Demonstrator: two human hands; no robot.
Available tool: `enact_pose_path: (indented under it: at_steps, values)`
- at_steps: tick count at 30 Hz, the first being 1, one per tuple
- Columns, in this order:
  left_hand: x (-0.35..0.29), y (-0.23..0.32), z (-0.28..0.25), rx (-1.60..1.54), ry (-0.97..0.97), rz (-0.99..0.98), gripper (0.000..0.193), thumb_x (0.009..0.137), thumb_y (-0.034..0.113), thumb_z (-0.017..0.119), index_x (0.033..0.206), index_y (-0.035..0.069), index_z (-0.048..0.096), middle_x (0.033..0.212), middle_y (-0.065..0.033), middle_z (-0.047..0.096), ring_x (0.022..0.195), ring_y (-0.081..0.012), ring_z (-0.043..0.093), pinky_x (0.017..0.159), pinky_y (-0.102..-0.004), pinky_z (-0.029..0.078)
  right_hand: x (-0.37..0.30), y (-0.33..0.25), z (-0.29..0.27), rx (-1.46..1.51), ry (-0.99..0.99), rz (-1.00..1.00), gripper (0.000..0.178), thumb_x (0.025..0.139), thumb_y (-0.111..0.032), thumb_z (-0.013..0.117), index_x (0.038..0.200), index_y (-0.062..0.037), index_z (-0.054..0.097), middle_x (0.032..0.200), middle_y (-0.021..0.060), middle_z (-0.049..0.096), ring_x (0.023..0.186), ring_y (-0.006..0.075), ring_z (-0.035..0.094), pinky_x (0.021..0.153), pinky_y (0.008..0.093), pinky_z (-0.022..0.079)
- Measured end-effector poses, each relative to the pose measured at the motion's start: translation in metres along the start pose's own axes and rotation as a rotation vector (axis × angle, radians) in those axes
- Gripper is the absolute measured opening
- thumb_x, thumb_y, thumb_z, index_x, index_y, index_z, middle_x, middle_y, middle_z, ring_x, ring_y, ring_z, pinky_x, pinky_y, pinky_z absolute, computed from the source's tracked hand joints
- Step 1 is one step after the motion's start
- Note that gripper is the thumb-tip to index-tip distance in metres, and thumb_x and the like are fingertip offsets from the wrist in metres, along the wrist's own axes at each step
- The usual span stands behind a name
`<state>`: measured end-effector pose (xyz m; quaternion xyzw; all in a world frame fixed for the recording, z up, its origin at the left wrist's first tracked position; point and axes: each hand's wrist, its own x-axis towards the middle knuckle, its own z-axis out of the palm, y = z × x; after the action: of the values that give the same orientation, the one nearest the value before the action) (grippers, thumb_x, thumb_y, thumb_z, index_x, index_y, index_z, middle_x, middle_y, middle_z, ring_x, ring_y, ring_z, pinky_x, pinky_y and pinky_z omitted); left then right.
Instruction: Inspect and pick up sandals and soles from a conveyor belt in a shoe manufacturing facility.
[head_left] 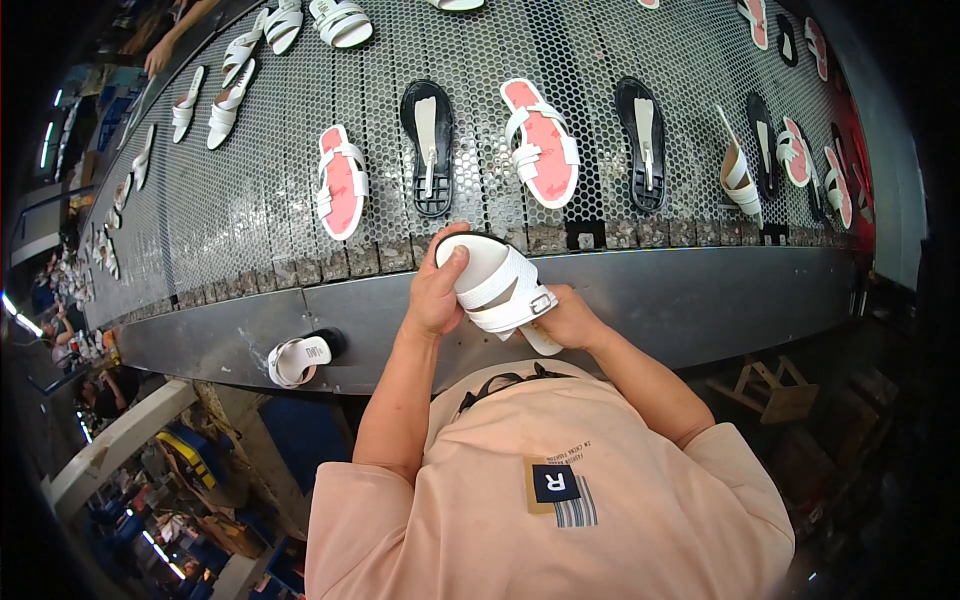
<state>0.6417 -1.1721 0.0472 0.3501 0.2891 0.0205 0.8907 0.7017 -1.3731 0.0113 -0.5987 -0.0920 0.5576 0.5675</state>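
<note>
White wide-strapped sandal with a small buckle (500, 290) held up over a grey metal ledge (700, 290)

Peach cotton-look fabric fills the bottom centre of the frame, where a short-sleeved T-shirt (450, 520) is marked by a dark square patch and stripes. Just above it, at the centre of the frame, the sandal is held tilted, its rounded, dark-edged end pointed to the upper left. That end is clamped by the left hand (437, 295), with the thumb pressed onto the pale insole and the other fingers curled around the outer side. Beside the buckle, the lower right side is gripped by the right hand (568, 318); its fingertips are partly hidden by the sandal, so their exact hold cannot be told.

On the ledge, at the lower left, another white sandal with a black heel (310, 352) is laid. At the lower right, a small brown wooden stool (765, 390) is seen.

Beyond the ledge, a perforated silvery metal belt (600, 100) is spread across the upper frame. On it, from centre left rightward, a white sandal with a pink insole (342, 190), a glossy black sole with a pale strip (429, 190), a second pink-lined sandal (548, 150) and a second black sole (640, 140) are set out. More white sandals (340, 22) are placed at the upper left, near another person's hand (160, 55).
</note>
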Motion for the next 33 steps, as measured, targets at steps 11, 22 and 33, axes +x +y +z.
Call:
enact_pose_path:
  at_steps: [11, 22, 33]
  values:
    - [-0.014, 0.024, 0.013, 0.838, 0.113, -0.011, 0.028, 0.087, 0.007, 0.063, 0.113, -0.002, 0.058, 0.1, -0.0069, 0.065, 0.089, -0.0133, 0.061, 0.08, -0.0275, 0.05, -0.005, -0.008, -0.01, -0.154, 0.01, 0.017, 0.02, 0.087, -0.018, 0.063, 0.098, -0.0019, 0.067, 0.087, 0.0071, 0.069, 0.078, 0.0127, 0.062, 0.072, 0.0301, 0.049]
    - [-0.023, 0.013, 0.008, 0.782, 0.117, 0.002, 0.021, 0.084, 0.009, 0.066, 0.102, -0.002, 0.064, 0.093, -0.0063, 0.067, 0.082, -0.0118, 0.062, 0.074, -0.0268, 0.051, -0.012, -0.004, -0.024, -0.105, -0.095, 0.03, 0.023, 0.085, -0.018, 0.065, 0.102, -0.0038, 0.067, 0.089, 0.0069, 0.069, 0.078, 0.0127, 0.061, 0.072, 0.0298, 0.049]
    - [-0.012, 0.034, 0.039, 1.346, -0.091, -0.118, 0.021, 0.08, 0.009, 0.069, 0.097, -0.003, 0.067, 0.086, -0.0079, 0.068, 0.077, -0.0111, 0.061, 0.07, -0.026, 0.05, -0.026, -0.02, -0.036, -0.47, -0.148, -0.01, 0.03, 0.086, -0.029, 0.063, 0.098, -0.002, 0.067, 0.092, 0.0176, 0.068, 0.084, 0.026, 0.066, 0.077, 0.0335, 0.049]
